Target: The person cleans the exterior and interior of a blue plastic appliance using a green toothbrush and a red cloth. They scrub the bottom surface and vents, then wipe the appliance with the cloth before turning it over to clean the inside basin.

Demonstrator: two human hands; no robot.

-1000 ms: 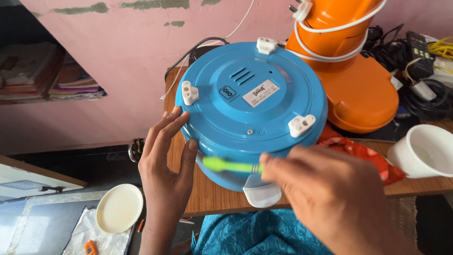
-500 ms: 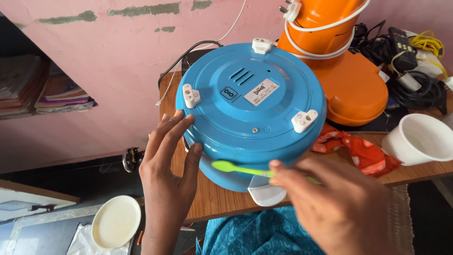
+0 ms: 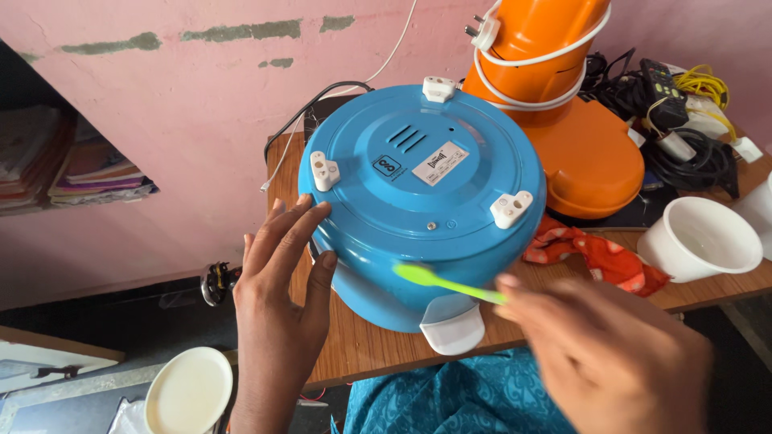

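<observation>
One rectangular white label (image 3: 441, 164) with dark print sits tilted at centre frame, on the upturned underside of the blue appliance (image 3: 386, 217). Left of it, a small square dark mark (image 3: 386, 167) with a white emblem. No packages, signs or screens observed.

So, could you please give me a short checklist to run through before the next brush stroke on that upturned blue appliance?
1. Left hand steadies the blue appliance: ok, palm and fingers lie flat against its left side.
2. Right hand grips the green brush: ok, though the hand is blurred.
3. Brush head meets the surface: ok, its tip lies on the lower front rim.
4. Appliance sits fully on the wooden table: not ok, its white front tab is at the table's edge.
5. Orange cloth clear of the brush: ok, it lies to the right, apart.
6. White cup safe from the elbow: cannot tell.
</observation>
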